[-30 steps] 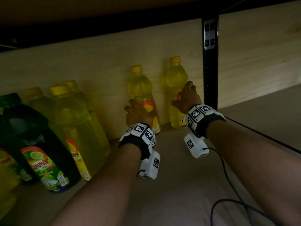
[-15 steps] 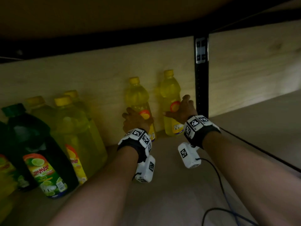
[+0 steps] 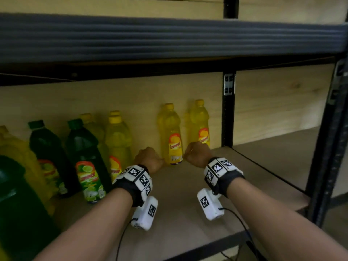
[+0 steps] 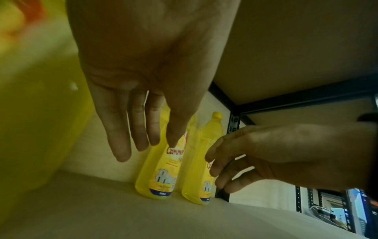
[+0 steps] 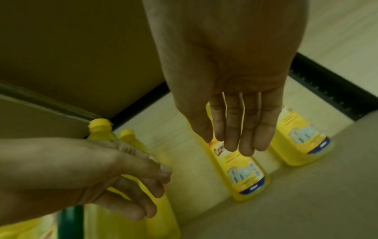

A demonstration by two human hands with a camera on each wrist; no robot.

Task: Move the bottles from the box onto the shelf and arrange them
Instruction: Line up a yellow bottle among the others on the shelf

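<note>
Right, my left hand (image 3: 149, 160) and right hand (image 3: 196, 154) hang loose and empty before two small yellow bottles (image 3: 172, 136) standing on the shelf (image 3: 263, 172) (box unseen), so maybe more remain.

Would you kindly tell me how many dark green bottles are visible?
3: the first green bottle at left, the second green bottle beside it, and the third green bottle, cut off at the near-left corner. More may hide beyond the frame.
</note>
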